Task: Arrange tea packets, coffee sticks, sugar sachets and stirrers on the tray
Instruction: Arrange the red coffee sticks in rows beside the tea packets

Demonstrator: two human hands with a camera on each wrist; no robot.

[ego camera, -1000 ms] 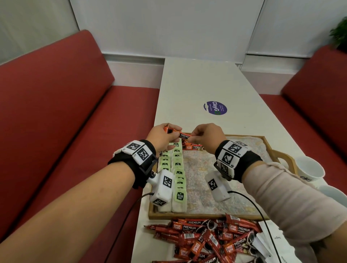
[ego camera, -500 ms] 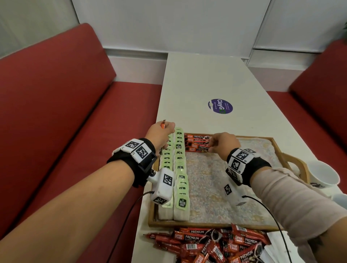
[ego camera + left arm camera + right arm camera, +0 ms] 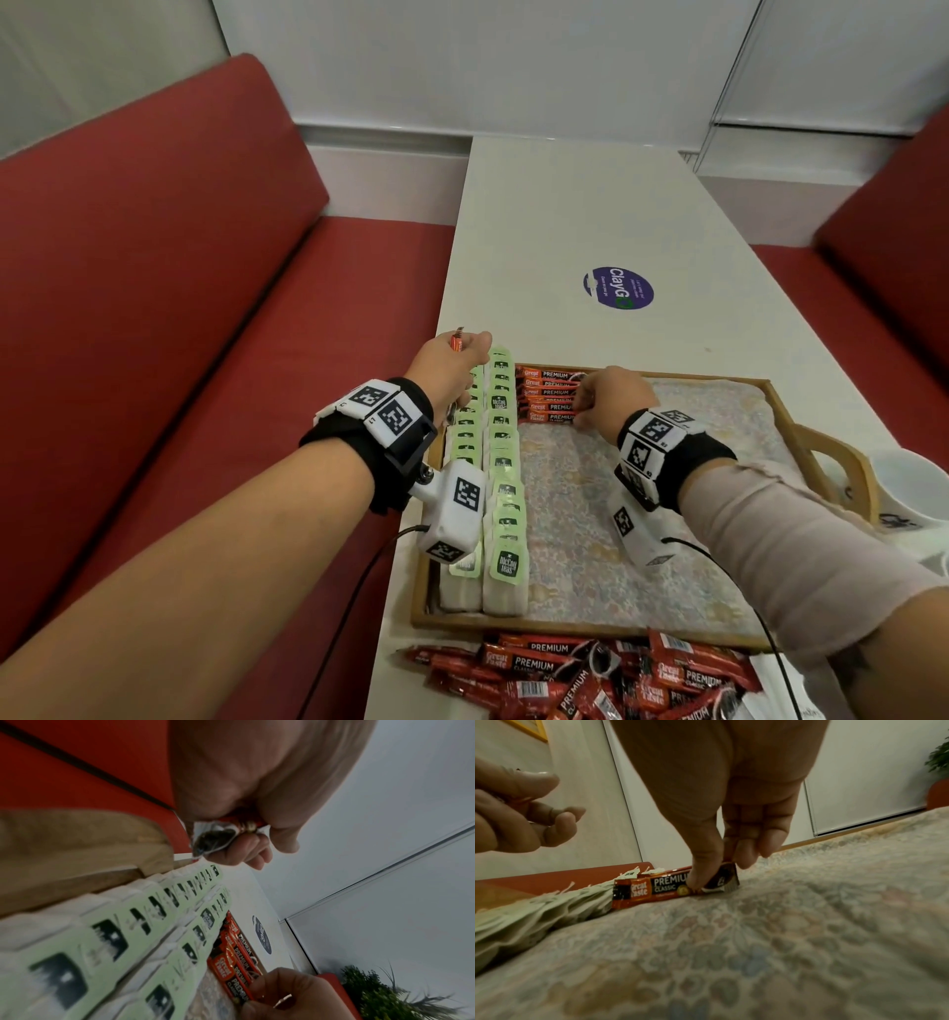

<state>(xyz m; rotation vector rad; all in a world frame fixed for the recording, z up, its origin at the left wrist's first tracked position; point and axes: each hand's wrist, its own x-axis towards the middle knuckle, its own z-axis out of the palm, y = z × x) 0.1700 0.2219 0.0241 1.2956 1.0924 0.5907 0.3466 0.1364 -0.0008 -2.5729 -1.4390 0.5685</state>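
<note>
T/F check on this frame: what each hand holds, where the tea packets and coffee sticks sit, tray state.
1. The left hand grips a coffee stick. True.
2. The right hand is over the loose pile of coffee sticks in front of the tray. False: it pinches a coffee stick in the row of sticks at the tray's far end.
3. The tea packets lie in two rows along the tray's left side. True.
4. The tray holds stirrers. False: none visible there.
5. The round sticker is on the tray. False: it is on the table beyond.

Right hand (image 3: 608, 398) on coffee sticks (image 3: 547, 393) in tray (image 3: 785, 426), left hand (image 3: 449, 367) gripping another stick (image 3: 456, 339)
</note>
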